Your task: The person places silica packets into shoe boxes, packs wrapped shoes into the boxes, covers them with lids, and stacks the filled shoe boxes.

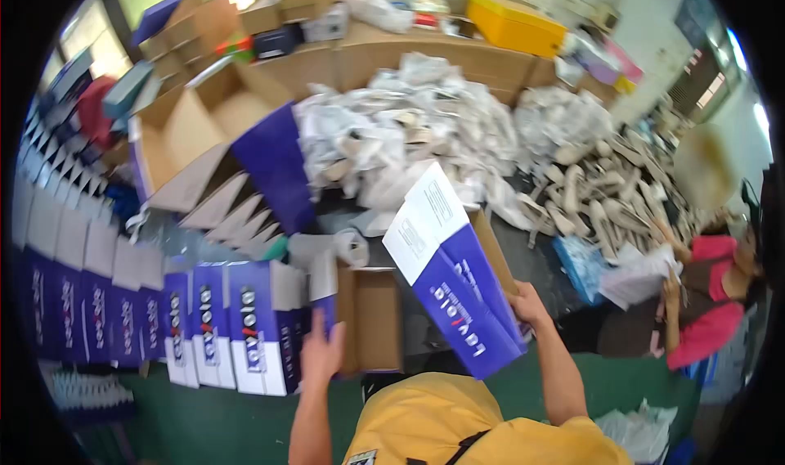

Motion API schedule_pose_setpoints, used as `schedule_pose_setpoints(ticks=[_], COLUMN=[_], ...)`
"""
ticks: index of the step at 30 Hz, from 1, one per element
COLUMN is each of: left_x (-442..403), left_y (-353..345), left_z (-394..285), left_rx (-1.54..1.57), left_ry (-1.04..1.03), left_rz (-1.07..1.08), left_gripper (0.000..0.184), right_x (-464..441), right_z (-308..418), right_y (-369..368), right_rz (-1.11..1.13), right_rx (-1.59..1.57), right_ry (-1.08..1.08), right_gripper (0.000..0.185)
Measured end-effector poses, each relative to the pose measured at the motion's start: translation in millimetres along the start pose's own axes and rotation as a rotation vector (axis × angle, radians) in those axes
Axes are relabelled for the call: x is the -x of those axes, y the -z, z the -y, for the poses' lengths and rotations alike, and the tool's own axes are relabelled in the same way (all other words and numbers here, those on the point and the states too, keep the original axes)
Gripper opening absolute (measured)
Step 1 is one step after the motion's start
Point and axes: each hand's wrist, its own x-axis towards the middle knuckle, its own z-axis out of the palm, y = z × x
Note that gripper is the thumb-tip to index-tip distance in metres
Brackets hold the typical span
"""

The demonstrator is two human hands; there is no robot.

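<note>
Cardboard box (466, 293), purple with white end flaps and white lettering, hangs tilted in your right hand (531, 305), on your side of the large heap of white-wrapped items (425, 113). That hand is closed at the box's right edge, pinching the cardboard between thumb and fingers. Your left hand (321, 346) has its fingers spread, up against the narrow purple side of an open box with a plain brown interior (372, 301). Whether the fingertips press on it or just meet it, you cannot tell. This open box lies nearer you than the heap, to the left of the raised one.

To the near left of the heap, upright purple-and-white boxes with lettered faces (249, 326) stand side by side. A white roll (352, 248) sits just beyond the open box, between it and the heap. Farther left, beside the heap, is a large carton with a bare brown inside (184, 130).

Right of the heap, loose beige shoes (605, 191) are piled on the dark bench (531, 260). On the near side of those, a person in pink sleeves (707, 334) holds crumpled white paper (642, 281). A yellow box (515, 23) rests behind the heap.
</note>
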Motion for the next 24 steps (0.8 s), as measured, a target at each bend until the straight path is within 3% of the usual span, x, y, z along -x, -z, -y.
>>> schedule_pose_setpoints(ticks=[2,3,4,6,7,8,9,10,12,13,15,17,19,21,22,24], left_x=[5,7,11,18,15,3,-14,-25,-31,-36,-49,-60,-63,-56,-56,-58], left_y=[-7,-19,-35,-72,-92,-116,-141,-161,-192,-205,-225,-227,-226,-235,-236,-231], left_z=[23,11,-5,-39,-48,-53,-59,-63,-64,-62,-55,-40,-28,-44,-56,-76], left_rx=[-0.047,-0.056,-0.164,-0.349,-0.345,-0.122,0.091,0.288,0.226,0.176,0.040,-0.102,0.308,0.283,0.266,0.233], left_ry=[-0.051,-0.080,-0.202,-0.455,-0.483,-0.267,-0.045,0.190,0.112,0.041,0.106,0.179,-0.043,-0.052,-0.080,-0.087], left_rz=[-0.232,-0.202,-0.334,-0.599,-0.566,-0.396,-0.229,-0.059,0.028,0.097,0.099,0.092,-0.097,-0.124,-0.144,-0.201], left_gripper=[0.072,0.072,0.072,0.074,0.074,0.072,0.070,0.068,0.061,0.055,0.049,0.044,0.041,0.038,0.035,0.032], right_x=[1,2,2,-9,-19,-23,-18,-9,-1,-2,-1,-14,-33,-59,-72,-84], right_z=[-20,-33,-46,-84,-99,-110,-112,-104,-90,-101,-135,-192,-201,-213,-240,-248], right_y=[7,6,5,-14,-26,-24,1,28,85,113,169,211,271,318,325,324], right_rz=[-0.455,-0.539,-0.621,-0.472,-0.418,-0.362,-0.388,-0.398,-0.387,-0.392,-0.399,-0.469,-0.574,-0.620,-0.710,-0.742], right_rx=[0.059,0.181,0.305,0.284,0.049,-0.188,-0.190,0.028,0.457,0.450,0.519,0.376,0.295,0.488,0.684,0.755], right_ry=[0.308,0.234,0.153,0.194,0.165,0.145,0.131,0.059,-0.089,-0.105,-0.261,0.060,-0.053,-0.300,-0.294,-0.308], right_gripper=[0.035,0.036,0.036,0.038,0.040,0.042,0.042,0.042,0.042,0.042,0.040,0.039,0.043,0.051,0.054,0.057])
